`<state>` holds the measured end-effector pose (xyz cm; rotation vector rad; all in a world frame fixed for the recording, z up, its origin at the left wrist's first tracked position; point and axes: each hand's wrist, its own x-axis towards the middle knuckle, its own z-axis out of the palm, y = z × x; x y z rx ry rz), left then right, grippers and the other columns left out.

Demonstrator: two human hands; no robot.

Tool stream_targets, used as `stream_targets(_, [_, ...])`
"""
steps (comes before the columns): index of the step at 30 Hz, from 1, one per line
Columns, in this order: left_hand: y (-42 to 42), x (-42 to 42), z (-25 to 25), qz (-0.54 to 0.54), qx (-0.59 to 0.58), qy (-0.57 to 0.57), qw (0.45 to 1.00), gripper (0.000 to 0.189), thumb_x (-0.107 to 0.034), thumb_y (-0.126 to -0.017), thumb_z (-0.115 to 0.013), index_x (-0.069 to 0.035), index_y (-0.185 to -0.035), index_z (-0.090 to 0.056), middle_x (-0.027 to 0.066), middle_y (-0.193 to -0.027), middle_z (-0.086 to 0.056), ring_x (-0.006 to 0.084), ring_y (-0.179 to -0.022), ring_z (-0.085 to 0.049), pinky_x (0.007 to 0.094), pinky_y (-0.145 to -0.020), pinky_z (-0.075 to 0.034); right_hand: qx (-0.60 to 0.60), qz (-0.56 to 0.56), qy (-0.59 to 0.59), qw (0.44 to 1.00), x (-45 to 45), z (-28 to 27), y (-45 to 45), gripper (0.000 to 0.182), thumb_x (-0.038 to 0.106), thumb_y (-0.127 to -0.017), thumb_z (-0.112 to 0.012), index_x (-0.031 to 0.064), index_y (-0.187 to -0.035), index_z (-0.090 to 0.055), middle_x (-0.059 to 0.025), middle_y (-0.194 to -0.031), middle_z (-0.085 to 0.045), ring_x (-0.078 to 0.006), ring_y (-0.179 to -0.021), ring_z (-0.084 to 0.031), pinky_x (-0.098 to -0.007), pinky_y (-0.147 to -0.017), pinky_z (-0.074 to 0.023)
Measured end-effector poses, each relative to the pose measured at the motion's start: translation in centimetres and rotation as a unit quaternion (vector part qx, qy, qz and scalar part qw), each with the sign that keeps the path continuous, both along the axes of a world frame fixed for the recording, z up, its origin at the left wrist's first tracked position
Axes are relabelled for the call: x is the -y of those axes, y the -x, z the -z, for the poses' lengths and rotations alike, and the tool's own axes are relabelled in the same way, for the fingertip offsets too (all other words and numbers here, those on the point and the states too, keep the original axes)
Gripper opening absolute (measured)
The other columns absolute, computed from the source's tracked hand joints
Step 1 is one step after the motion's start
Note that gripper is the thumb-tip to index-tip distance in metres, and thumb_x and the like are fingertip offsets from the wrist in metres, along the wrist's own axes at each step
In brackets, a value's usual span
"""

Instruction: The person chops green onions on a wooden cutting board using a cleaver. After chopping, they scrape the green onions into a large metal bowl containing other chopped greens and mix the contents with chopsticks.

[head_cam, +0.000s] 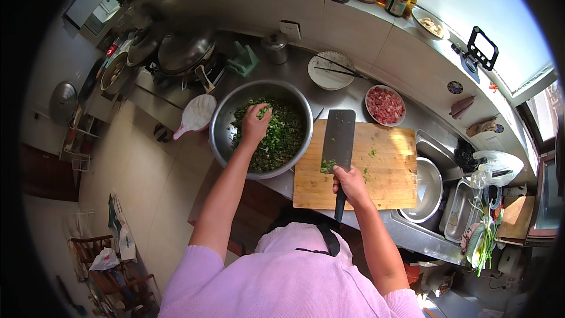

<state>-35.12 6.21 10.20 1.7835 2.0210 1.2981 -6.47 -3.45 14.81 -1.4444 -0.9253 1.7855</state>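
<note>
A large steel bowl (pixel 217 141) holds a mass of dark chopped greens (pixel 282 154), with lighter chopped scallions (pixel 279 127) heaped in the middle. Over that heap is my left hand (pixel 257 123), fingers curled, with green bits between thumb and fingertips. My right hand (pixel 351 184) grips the black handle of a broad cleaver (pixel 339 137). The cleaver's blade lies flat above the left part of a wooden cutting board (pixel 388 172), pointing away from me. A few scallion bits cling to the blade near the handle, and others are scattered on the board.
Behind the board sits a bowl of chopped raw meat (pixel 385 105); a white bowl (pixel 331 80) with chopsticks stands left of it. A flour-filled scoop (pixel 197 112) sits left of the steel bowl. The sink (pixel 430 141) is at right, a covered wok (pixel 185 48) at back left.
</note>
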Motion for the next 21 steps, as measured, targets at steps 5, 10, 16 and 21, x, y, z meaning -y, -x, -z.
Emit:
stream_targets(5, [-0.6,1.6,0.8,0.077,-0.023,0.051,0.995,0.018,-0.014,-0.082,-0.057,-0.007,-0.098,-0.057,0.0133,-0.093,-0.057,0.0329,-0.082,-0.056,0.0394,-0.069,-0.046,-0.022,0.134,0.043,0.99,3.5,2.3,-6.2,0.017,0.018,-0.083,-0.054,0.0056,-0.073,-0.048,-0.0026,-0.054,-0.048,-0.0117,-0.041,-0.048,-0.0245,-0.039,-0.0411])
stream_targets(10, [-0.7,1.3,-0.5,0.08,-0.058,-0.044,0.994,0.018,-0.011,-0.082,-0.055,-0.006,-0.1,-0.054,0.0142,-0.094,-0.057,0.0337,-0.083,-0.055,0.0396,-0.07,-0.045,0.038,0.231,0.055,0.971,6.9,4.5,-11.3,0.016,0.017,-0.082,-0.053,0.0051,-0.073,-0.049,-0.0026,-0.055,-0.049,-0.0113,-0.04,-0.048,-0.0253,-0.038,-0.0418])
stream_targets(16, [0.6,0.4,1.1,0.093,-0.13,0.045,0.986,0.018,-0.013,-0.084,-0.054,-0.003,-0.099,-0.053,0.0158,-0.093,-0.057,0.0345,-0.081,-0.055,0.0391,-0.069,-0.044,0.152,0.252,0.067,0.953,7.7,6.8,-14.7,0.016,0.016,-0.078,-0.052,0.0015,-0.071,-0.051,-0.0041,-0.054,-0.05,-0.0126,-0.04,-0.05,-0.0259,-0.038,-0.041])
stream_targets(21, [2.0,-1.9,2.4,0.024,-0.071,0.005,0.997,0.019,-0.014,-0.085,-0.053,-0.002,-0.1,-0.053,0.0184,-0.095,-0.056,0.0354,-0.085,-0.054,0.0391,-0.072,-0.044,0.259,0.182,0.027,0.948,5.8,8.0,-16.1,0.017,0.016,-0.076,-0.05,0.0006,-0.073,-0.055,-0.0109,-0.06,-0.054,-0.0219,-0.051,-0.054,-0.0332,-0.048,-0.0437])
